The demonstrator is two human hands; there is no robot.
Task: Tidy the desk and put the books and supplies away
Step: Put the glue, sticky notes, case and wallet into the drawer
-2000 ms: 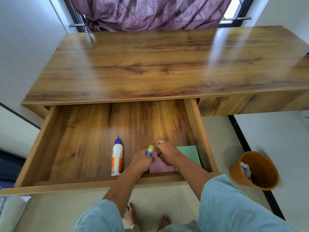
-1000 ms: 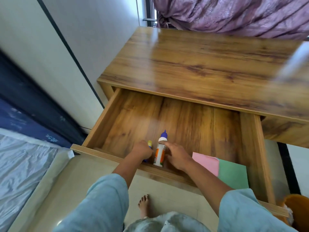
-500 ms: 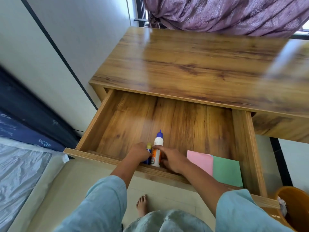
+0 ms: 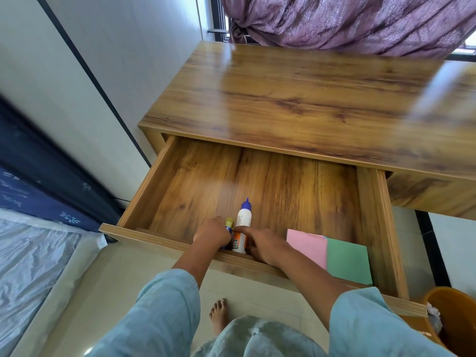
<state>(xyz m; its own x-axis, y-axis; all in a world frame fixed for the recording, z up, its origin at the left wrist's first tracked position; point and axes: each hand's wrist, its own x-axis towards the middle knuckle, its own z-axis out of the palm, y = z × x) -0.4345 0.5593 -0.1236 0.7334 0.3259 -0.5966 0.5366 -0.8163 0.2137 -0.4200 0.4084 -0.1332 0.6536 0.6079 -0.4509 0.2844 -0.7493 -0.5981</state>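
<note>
The wooden desk's drawer [image 4: 371,217] is pulled out. Inside, near its front wall, lies a white glue bottle [image 4: 243,220] with a blue tip and an orange label. Just left of it is a small glue stick [image 4: 229,222] with a yellow cap and blue body. My left hand [image 4: 212,233] curls around the glue stick, hiding most of it. My right hand [image 4: 262,243] grips the lower part of the bottle. A pink paper pad [image 4: 307,244] and a green one [image 4: 347,261] lie in the drawer's front right corner.
The desk top [image 4: 296,99] carries nothing. An orange waste bin [image 4: 453,313] with crumpled paper stands on the floor at the right. A mattress [image 4: 28,258] lies at the left, against a white wall. A purple curtain [image 4: 347,19] hangs behind the desk.
Two seconds ago my hands were at the pink pad with the glue stick. They have moved left, and the glue stick now lies beside the bottle. The view swung left.
</note>
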